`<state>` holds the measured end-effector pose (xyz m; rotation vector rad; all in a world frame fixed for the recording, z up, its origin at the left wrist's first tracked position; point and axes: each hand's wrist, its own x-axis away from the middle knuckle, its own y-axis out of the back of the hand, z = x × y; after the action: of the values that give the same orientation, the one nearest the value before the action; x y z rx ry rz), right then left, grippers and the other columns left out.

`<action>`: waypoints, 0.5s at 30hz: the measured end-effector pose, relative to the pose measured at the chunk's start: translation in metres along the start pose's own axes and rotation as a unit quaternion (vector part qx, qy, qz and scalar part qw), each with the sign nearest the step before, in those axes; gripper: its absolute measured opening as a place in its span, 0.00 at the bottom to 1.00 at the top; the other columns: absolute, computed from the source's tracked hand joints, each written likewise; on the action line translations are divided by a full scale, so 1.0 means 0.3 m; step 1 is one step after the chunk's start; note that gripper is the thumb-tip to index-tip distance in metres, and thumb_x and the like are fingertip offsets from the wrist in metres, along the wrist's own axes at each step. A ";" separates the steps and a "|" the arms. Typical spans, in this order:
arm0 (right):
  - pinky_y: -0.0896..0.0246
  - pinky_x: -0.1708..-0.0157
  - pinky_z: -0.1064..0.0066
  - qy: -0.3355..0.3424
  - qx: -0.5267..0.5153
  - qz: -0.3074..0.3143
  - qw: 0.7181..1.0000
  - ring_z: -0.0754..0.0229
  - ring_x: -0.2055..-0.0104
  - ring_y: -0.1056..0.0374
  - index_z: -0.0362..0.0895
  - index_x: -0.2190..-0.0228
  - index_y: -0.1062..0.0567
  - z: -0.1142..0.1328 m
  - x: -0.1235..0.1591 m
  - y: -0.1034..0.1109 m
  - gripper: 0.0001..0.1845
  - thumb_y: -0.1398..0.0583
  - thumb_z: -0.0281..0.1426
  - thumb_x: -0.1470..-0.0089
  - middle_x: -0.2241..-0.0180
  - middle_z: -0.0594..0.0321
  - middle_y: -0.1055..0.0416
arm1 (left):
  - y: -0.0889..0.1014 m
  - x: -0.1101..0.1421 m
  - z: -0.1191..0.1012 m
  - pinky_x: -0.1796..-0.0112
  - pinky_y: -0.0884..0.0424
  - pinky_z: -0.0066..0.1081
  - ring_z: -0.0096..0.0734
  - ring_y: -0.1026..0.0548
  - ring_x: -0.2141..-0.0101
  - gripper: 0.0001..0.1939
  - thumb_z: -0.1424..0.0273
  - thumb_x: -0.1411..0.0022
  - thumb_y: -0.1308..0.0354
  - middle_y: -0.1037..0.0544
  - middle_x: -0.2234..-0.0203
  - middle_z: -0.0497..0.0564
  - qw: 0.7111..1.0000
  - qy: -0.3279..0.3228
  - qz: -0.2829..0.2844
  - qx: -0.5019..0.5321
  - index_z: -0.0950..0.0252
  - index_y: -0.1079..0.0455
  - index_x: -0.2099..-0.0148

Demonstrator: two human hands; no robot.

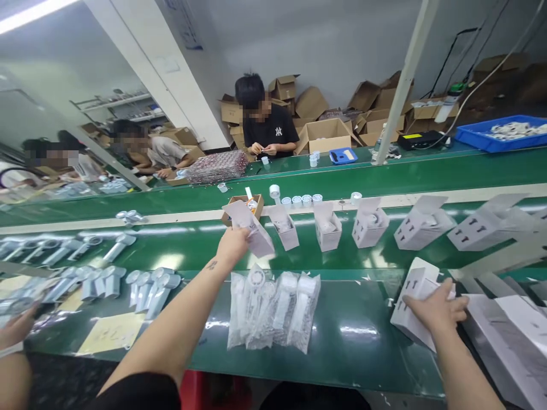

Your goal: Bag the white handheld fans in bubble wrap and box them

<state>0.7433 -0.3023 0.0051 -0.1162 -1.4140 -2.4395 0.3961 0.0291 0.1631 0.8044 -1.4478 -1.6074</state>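
My left hand (234, 245) reaches forward and is closed on the edge of an open white carton (250, 230) standing tilted at the left end of a row of similar cartons. At the right, my right hand (438, 307) grips another white carton (412, 293), thumb on its printed face and fingers spread across its far side. That carton has its flap up and leans beside stacked white cartons (496, 330). Between my arms, several bubble-wrap bags (273, 310) lie side by side, with white round-headed, handled parts inside.
Open cartons (328, 230) line the green belt (205, 245). Loose pale-blue handled parts (156, 285) lie left, near yellow paper (111, 333) and another person's hand (17, 327). A small brown box (231, 206) and round white parts (301, 201) sit behind. Across, a co-worker (269, 128) handles small parts.
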 end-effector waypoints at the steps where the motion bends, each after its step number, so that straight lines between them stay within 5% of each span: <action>1: 0.48 0.49 0.38 -0.001 0.012 0.028 1.000 0.20 0.37 0.59 0.46 0.35 0.68 0.001 0.016 -0.008 0.65 0.37 0.47 0.63 0.36 0.35 0.70 | -0.039 -0.050 0.027 0.58 0.35 0.36 0.45 0.31 0.57 0.10 0.71 0.39 0.49 0.23 0.60 0.59 1.000 0.002 0.001 0.002 0.65 0.26 0.61; 5: 0.48 0.48 0.43 0.022 0.063 0.117 0.991 0.25 0.38 0.53 0.50 0.35 0.55 0.009 0.055 -0.052 0.54 0.41 0.47 0.60 0.42 0.42 0.51 | -0.171 -0.180 0.093 0.58 0.33 0.35 0.43 0.30 0.56 0.11 0.75 0.39 0.50 0.23 0.59 0.60 1.000 -0.010 0.010 0.026 0.66 0.27 0.59; 8: 0.47 0.48 0.45 0.040 0.107 0.144 0.983 0.27 0.39 0.51 0.50 0.42 0.37 0.030 0.057 -0.060 0.44 0.40 0.45 0.63 0.48 0.45 0.45 | -0.225 -0.159 0.142 0.54 0.33 0.35 0.42 0.30 0.53 0.14 0.75 0.39 0.50 0.25 0.54 0.59 0.999 -0.023 -0.004 0.047 0.66 0.29 0.52; 11: 0.44 0.49 0.48 0.078 0.119 0.140 0.980 0.29 0.40 0.50 0.46 0.47 0.32 0.069 0.078 -0.038 0.39 0.39 0.44 0.63 0.53 0.47 0.41 | -0.294 0.003 0.163 0.48 0.36 0.38 0.42 0.33 0.47 0.17 0.70 0.34 0.54 0.29 0.48 0.60 0.992 0.005 -0.073 0.098 0.67 0.35 0.45; 13: 0.41 0.50 0.49 0.132 0.103 0.079 0.983 0.29 0.39 0.52 0.41 0.48 0.31 0.098 0.126 -0.031 0.40 0.38 0.47 0.62 0.51 0.43 0.43 | -0.367 0.162 0.132 0.51 0.34 0.39 0.42 0.29 0.52 0.18 0.64 0.32 0.56 0.26 0.54 0.60 0.977 0.069 -0.093 0.178 0.68 0.33 0.49; 15: 0.38 0.52 0.52 0.211 0.070 -0.014 0.975 0.31 0.39 0.50 0.36 0.53 0.29 0.121 0.199 -0.047 0.36 0.40 0.49 0.58 0.46 0.38 0.48 | -0.444 0.310 0.065 0.55 0.31 0.37 0.43 0.26 0.56 0.22 0.56 0.36 0.52 0.23 0.59 0.60 0.968 0.089 0.013 0.234 0.69 0.32 0.51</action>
<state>0.6794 -0.2784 0.0255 0.4302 -1.3851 -2.2002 0.3156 -0.0419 0.0395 1.1583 -1.7197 -1.1460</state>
